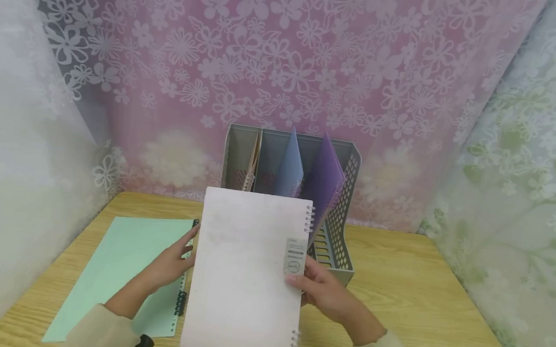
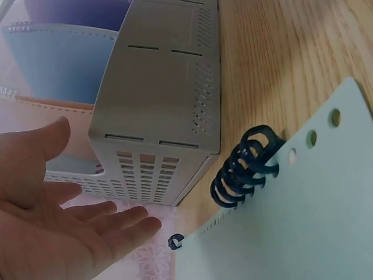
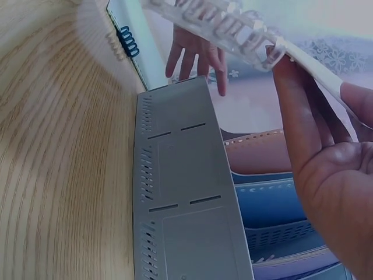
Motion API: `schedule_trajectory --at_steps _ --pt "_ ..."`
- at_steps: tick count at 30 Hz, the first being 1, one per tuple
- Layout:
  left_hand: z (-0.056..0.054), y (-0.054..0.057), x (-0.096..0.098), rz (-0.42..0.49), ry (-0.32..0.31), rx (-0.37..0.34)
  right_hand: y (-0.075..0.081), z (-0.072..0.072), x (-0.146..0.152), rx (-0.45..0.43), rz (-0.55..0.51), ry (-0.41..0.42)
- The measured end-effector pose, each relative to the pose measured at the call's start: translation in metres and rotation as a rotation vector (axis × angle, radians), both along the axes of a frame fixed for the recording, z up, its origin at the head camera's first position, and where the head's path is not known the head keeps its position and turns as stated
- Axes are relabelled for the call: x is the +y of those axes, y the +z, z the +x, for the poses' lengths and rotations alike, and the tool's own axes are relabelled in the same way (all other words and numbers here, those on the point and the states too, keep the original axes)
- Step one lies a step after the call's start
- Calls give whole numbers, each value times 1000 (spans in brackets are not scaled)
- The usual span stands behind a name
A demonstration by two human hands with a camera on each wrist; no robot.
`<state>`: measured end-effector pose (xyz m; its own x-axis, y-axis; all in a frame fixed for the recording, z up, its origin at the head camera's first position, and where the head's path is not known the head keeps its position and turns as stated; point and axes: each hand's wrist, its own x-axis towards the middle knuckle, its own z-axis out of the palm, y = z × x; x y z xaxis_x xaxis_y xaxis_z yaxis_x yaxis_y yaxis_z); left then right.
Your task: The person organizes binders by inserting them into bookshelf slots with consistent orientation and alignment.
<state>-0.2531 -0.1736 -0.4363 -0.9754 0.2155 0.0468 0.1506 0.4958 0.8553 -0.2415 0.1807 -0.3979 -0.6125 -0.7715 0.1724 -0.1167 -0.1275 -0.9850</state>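
A pale pinkish-white spiral notebook (image 1: pixel 244 281) with a small grey label is held up in front of the grey file organizer. My right hand (image 1: pixel 324 290) grips it by the coil-side edge, thumb on the near face and fingers behind. My left hand (image 1: pixel 171 260) is beside the notebook's left edge, fingers extended, with nothing in its grasp; the left wrist view shows its palm and spread thumb (image 2: pixel 55 140). Whether those fingertips touch the notebook I cannot tell. Under the left hand lies a mint-green notebook (image 1: pixel 126 259) with black coils.
The grey organizer (image 1: pixel 355 202) stands at the back of the wooden table (image 1: pixel 405 306), partly hidden by the raised notebook. In its compartments stand an orange-tan notebook (image 2: pixel 73 119), a blue one (image 1: pixel 289 166) and a purple one (image 1: pixel 324 177). Patterned curtains (image 1: pixel 286 75) hang behind.
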Motion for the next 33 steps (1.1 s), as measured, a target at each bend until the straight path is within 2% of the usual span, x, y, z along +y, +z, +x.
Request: schedule_trajectory --at_steps 9,13,16,21,28,33 --pt "-3 -10 7 62 -38 -63 4 4 5 37 0 -28" --pt "-2 -10 7 86 -86 -50 6 6 8 65 29 -92" --pt "-2 -9 7 90 -99 -47 8 7 9 102 44 -143" --pt "-5 -9 11 88 -67 -64 11 7 7 140 45 -181" --pt "-11 -10 19 44 17 -40 13 11 1 143 52 -231" --pt "-12 -9 18 106 2 -62 14 13 -3 200 41 -250"
